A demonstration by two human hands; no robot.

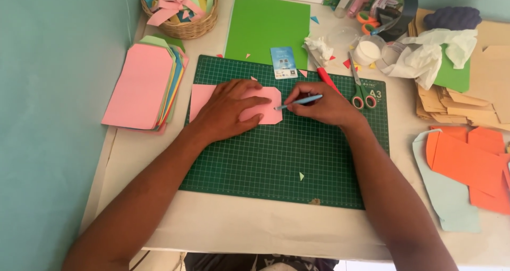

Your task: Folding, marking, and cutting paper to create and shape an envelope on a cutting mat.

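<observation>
Small blue-white packet [284, 62] above mat [287, 159]

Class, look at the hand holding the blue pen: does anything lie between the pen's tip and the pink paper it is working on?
Nothing visible does. The right hand holds the blue pen with its tip at the pink paper's right edge, while the left hand presses the paper flat on the green cutting mat.
</observation>
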